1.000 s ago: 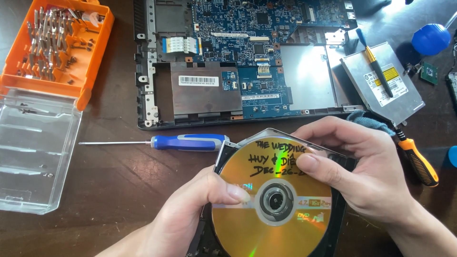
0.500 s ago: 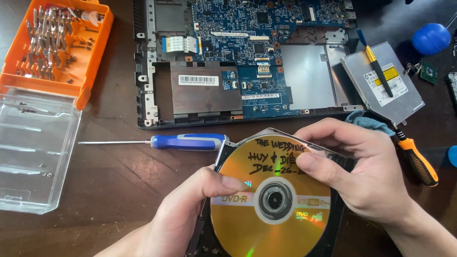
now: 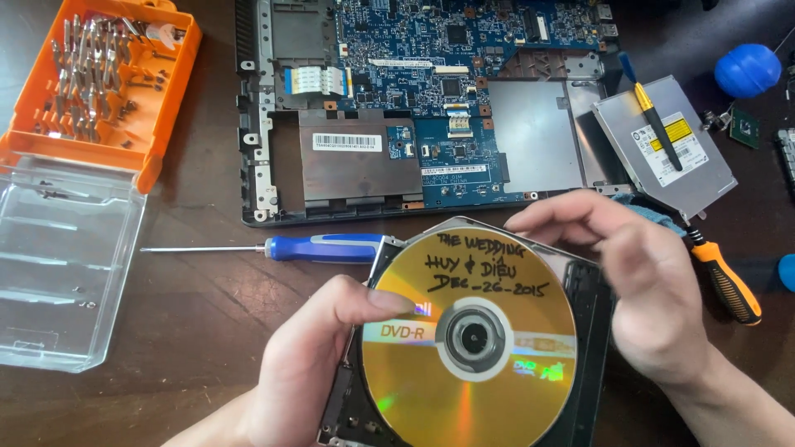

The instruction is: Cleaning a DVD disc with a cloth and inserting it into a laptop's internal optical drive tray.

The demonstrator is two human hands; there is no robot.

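Gold disc (image 3: 472, 348) lower edge cut off; right hand (image 3: 654, 290) blurred.

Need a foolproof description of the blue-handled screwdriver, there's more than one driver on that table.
Start at the opened laptop at the top of the wooden table. Just below its front edge, left of the gold disc, the blue-handled screwdriver lies flat, thin shaft pointing left. The other driver, at the right, has an orange and black handle.

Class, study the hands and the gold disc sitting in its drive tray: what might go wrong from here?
1. The left hand's thumb rests on the gold disc; it may smudge or scratch it.
2. The drive tray is propped in the hands above the table; it might slip.
3. The blue screwdriver lies close by and could get knocked.
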